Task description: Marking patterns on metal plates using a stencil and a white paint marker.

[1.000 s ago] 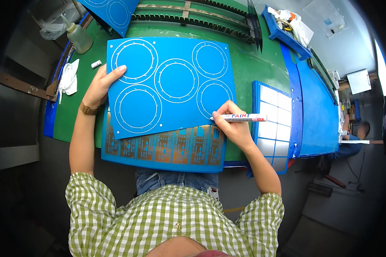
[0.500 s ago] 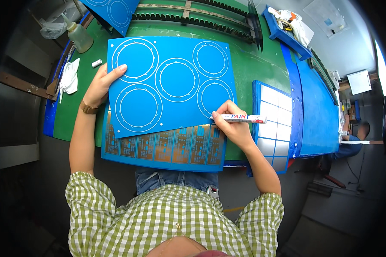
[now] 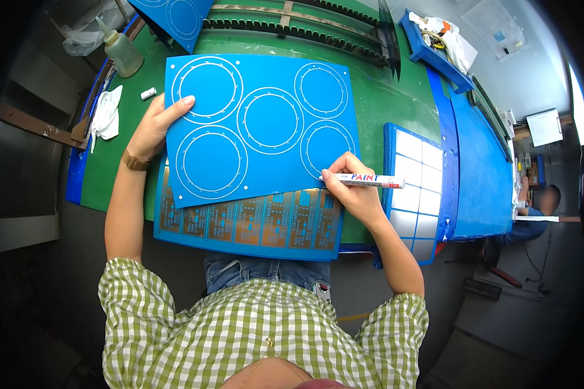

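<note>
My left hand (image 3: 154, 126) is closed on the left edge of a blue circuit board panel (image 3: 256, 178), thumb on top and fingers underneath. White double rings are printed on the panel, which lies slightly tilted. Between the fingers of my right hand (image 3: 353, 198) is a white paint marker (image 3: 377, 181), its tip at the lower-right ring. Whether the tip touches the surface is hard to tell. Partly covered by the held panel are blue boards with copper-coloured patterns (image 3: 253, 223), close to my body.
On the green tabletop (image 3: 395, 91) are a small white cap (image 3: 148, 93), a white cloth (image 3: 106, 111) and a squeeze bottle (image 3: 122, 57). A slotted rack (image 3: 292, 27) spans the back. Right are silver-faced panels (image 3: 416, 188) and a blue tray (image 3: 434, 48). Another person (image 3: 538, 214) is at far right.
The view has shifted very slightly. Both hands keep their hold on the panel and the marker. At far right, the other person has moved a little.
</note>
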Demonstrator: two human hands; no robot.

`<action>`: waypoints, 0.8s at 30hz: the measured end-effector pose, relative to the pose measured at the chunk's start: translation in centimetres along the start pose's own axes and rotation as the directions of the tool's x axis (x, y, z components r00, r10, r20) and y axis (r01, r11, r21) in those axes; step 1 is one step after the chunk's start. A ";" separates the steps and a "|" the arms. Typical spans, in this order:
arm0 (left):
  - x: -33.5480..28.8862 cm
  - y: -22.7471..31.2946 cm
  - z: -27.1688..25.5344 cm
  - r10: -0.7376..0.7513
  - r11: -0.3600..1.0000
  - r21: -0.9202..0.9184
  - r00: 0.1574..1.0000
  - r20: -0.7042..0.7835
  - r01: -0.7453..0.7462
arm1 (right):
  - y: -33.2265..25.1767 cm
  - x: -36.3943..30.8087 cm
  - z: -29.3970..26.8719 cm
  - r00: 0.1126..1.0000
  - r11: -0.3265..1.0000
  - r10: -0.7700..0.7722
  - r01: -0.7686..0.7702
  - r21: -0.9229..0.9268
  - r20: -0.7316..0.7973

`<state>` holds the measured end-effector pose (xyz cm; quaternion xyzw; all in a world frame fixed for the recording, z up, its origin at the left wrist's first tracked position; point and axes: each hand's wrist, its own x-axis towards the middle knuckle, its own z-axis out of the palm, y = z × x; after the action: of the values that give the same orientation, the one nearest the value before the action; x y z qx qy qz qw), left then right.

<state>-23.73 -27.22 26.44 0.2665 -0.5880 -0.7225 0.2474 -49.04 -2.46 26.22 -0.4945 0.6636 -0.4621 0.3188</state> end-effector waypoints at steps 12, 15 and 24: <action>0.1 -0.1 -0.1 0.017 1.000 -0.010 1.000 0.013 -0.017 | -0.2 0.0 0.0 1.000 1.000 -0.005 0.005 0.000 0.005; 0.1 -0.1 0.0 0.018 1.000 -0.024 1.000 0.017 -0.017 | 0.0 0.0 -0.1 1.000 1.000 0.000 0.000 0.009 0.006; 0.0 -0.1 -0.2 -0.014 0.999 -0.032 1.000 0.013 0.014 | 0.7 0.6 -2.6 0.917 0.984 0.012 0.060 0.166 -0.399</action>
<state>-23.56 -27.32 26.33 0.2622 -0.5761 -0.7351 0.2429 -51.76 -2.22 26.59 -0.3685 0.6653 -0.6131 0.2135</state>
